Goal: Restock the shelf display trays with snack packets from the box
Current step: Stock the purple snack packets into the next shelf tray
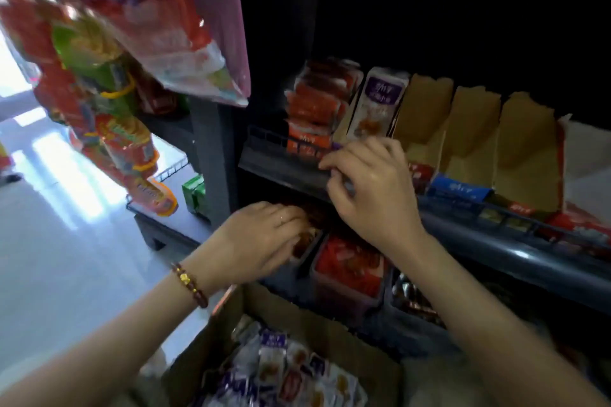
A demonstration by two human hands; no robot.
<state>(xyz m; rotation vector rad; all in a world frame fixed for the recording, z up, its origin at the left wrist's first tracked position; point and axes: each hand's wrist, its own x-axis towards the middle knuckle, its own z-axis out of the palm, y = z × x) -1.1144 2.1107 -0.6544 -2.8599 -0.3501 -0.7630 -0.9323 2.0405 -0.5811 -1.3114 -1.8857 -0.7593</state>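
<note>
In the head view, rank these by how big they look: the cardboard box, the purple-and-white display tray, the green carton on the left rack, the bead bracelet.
1. cardboard box, though it is nearest the camera, which enlarges it.
2. purple-and-white display tray.
3. green carton and bead bracelet: they look about alike, so they are left unranked.

Bare forearms [109, 344], dark red bead bracelet [190, 284] — gold charm — on left wrist, thin ring [281, 217] on left hand [264, 238]
</note>
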